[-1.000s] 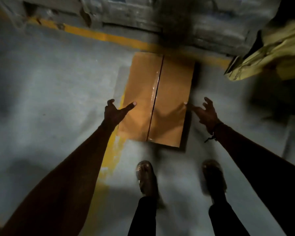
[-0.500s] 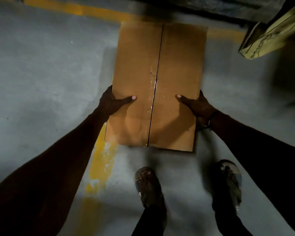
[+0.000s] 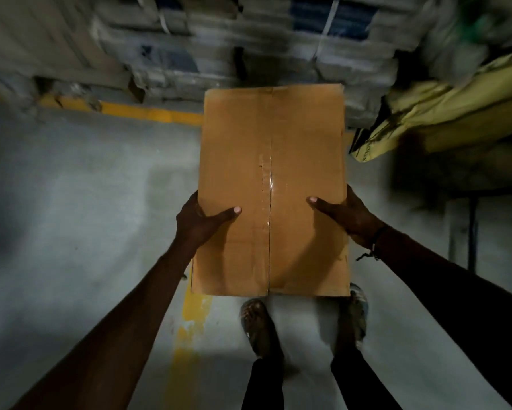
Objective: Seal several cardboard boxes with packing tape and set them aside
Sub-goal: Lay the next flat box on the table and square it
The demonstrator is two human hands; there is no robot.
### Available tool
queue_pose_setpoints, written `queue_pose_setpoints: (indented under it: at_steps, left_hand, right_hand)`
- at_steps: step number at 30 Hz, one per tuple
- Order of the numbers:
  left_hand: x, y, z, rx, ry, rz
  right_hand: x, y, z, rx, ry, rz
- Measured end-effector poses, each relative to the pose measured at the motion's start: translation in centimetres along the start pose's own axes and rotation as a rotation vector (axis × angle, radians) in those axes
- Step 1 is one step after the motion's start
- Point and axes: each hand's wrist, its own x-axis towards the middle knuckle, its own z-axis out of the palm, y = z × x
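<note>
While both hands grip its near sides, thumbs laid on top, the cardboard box (image 3: 272,187) is held above the grey floor (image 3: 80,202): left hand (image 3: 200,221), right hand (image 3: 348,216), clear tape (image 3: 266,184) along its centre seam

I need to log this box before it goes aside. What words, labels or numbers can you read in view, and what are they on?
Cardboard box, top face: no print or label, only clear tape along the seam.
Yellow bag on the right: dark lettering near its lower left corner, too blurred and tilted to read.
Strapped stacks behind: blue patches, no legible text.
</note>
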Motion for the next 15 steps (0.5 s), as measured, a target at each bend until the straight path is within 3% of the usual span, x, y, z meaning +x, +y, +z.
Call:
queue_pose_setpoints:
  at_steps: [9,15]
  left_hand:
    - [-19.5,16.6,-13.8,0.03,0.051,0.168]
    - [-31.3,24.0,-18.9,0.047,0.099,0.245]
  right_hand:
    - [-23.0,-16.3,-5.5,0.069,0.113,-0.083]
    - [-35.5,-22.3,-9.9,0.071,0.21,-0.198]
